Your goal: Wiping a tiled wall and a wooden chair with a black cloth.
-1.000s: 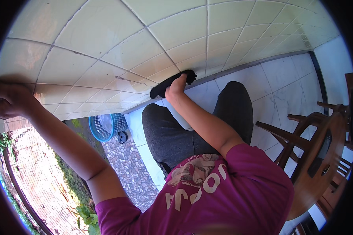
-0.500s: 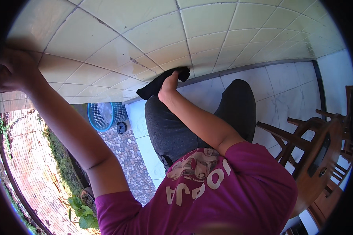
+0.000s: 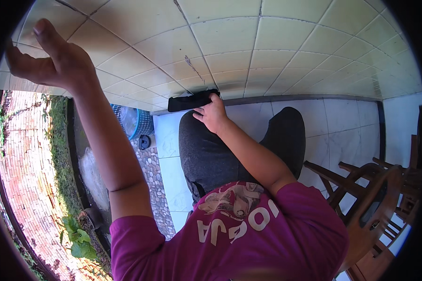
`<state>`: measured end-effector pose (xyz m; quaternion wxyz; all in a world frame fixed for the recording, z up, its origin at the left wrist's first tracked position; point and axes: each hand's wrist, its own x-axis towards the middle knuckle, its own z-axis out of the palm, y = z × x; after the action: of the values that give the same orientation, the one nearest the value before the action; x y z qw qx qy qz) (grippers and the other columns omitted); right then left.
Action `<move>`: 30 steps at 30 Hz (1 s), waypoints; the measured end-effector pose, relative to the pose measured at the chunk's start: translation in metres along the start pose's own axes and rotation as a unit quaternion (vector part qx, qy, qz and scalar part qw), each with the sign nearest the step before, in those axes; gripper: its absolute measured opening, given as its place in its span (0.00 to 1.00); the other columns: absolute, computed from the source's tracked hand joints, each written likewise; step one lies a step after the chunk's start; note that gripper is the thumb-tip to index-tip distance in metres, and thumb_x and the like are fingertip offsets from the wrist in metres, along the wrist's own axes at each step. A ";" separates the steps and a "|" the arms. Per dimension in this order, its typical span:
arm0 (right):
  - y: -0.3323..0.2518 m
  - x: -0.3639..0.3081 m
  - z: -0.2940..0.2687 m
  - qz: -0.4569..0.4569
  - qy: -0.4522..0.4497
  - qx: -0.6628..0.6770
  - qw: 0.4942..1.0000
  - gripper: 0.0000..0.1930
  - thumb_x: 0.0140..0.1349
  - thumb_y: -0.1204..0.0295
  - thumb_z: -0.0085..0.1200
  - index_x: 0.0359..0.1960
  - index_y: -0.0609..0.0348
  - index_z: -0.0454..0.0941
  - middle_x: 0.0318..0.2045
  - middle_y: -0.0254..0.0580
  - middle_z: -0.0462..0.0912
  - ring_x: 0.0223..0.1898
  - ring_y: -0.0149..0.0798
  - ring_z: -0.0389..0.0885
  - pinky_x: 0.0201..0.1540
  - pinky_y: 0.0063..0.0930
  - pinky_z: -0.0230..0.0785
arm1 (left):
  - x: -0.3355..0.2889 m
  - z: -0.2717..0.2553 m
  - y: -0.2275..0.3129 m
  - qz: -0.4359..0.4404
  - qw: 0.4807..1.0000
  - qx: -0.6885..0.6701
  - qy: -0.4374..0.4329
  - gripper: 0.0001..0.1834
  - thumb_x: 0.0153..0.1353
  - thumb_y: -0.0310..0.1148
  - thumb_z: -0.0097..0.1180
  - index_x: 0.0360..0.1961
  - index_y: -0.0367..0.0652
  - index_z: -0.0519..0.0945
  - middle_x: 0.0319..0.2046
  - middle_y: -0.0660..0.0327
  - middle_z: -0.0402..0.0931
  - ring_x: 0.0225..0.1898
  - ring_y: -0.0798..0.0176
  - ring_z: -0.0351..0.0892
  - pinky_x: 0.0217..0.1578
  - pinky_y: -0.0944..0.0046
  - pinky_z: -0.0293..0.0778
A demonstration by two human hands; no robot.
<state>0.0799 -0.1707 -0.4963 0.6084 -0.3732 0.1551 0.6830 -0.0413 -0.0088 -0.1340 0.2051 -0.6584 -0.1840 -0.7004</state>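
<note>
The left hand [image 3: 63, 63] is beside the tiled wall [image 3: 225, 37], fingers loosely parted, holding nothing. Rightward, a black cloth [image 3: 187, 101] runs roughly sideways along the wall's foot, extending left from the nearer right hand [image 3: 213, 114], its fingers gripping the right end.

The plain black cloth [image 3: 191, 100] forms a long, narrow band, gripped near its right end and apparently resting against the foot of the tiled wall [image 3: 222, 40]. It slants slightly (the left end sits a little lower in view, squared off). The tiled wall is glossy, pale yellow-green, with dark, worn grout lines and a rough mark above the cloth.
</note>
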 end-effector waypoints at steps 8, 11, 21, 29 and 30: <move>-0.037 -0.094 -0.010 -0.435 -0.269 -0.633 0.580 0.32 0.71 0.64 0.56 0.75 0.64 0.71 0.77 0.60 0.70 0.78 0.62 0.68 0.80 0.48 0.61 | -0.325 -0.140 0.152 -0.798 0.394 -0.406 -0.209 0.45 0.84 0.70 0.30 0.84 0.45 0.60 0.80 0.52 0.65 0.77 0.50 0.70 0.76 0.45 0.66; -0.049 -0.131 -0.004 -0.429 -0.272 -0.732 0.454 0.37 0.66 0.70 0.59 0.79 0.61 0.70 0.82 0.57 0.64 0.82 0.62 0.61 0.83 0.50 0.56 | -0.354 -0.143 0.183 -0.839 0.306 -0.448 -0.049 0.38 0.84 0.65 0.35 0.81 0.49 0.67 0.76 0.57 0.71 0.75 0.53 0.73 0.76 0.47 0.68; -0.138 -0.105 -0.133 -0.321 -0.022 -0.453 0.831 0.24 0.77 0.69 0.57 0.72 0.65 0.79 0.69 0.48 0.83 0.72 0.44 0.79 0.75 0.37 0.67 | -0.413 -0.009 0.113 -0.869 0.400 -0.245 0.160 0.44 0.83 0.68 0.32 0.82 0.43 0.62 0.78 0.55 0.66 0.78 0.51 0.64 0.82 0.49 0.52; -0.112 -0.062 -0.207 -0.316 -0.018 -0.600 0.735 0.22 0.80 0.65 0.60 0.69 0.61 0.81 0.63 0.46 0.88 0.59 0.39 0.88 0.65 0.35 0.76 | -0.418 0.005 0.098 -0.863 0.429 -0.190 0.189 0.60 0.76 0.79 0.32 0.88 0.42 0.37 0.88 0.54 0.40 0.87 0.52 0.45 0.85 0.51 0.41; -0.113 -0.062 -0.209 -0.328 -0.020 -0.669 0.667 0.21 0.79 0.66 0.62 0.68 0.61 0.82 0.60 0.47 0.90 0.57 0.40 0.90 0.62 0.35 0.79 | -0.415 0.008 0.102 -0.829 0.505 -0.169 0.169 0.60 0.77 0.79 0.32 0.88 0.41 0.36 0.89 0.52 0.38 0.87 0.50 0.43 0.85 0.51 0.40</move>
<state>0.2526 -0.3304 -0.5668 0.3832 -0.6930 -0.4881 0.3670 0.0401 -0.0723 -0.5484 -0.5574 -0.0960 -0.4860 -0.6662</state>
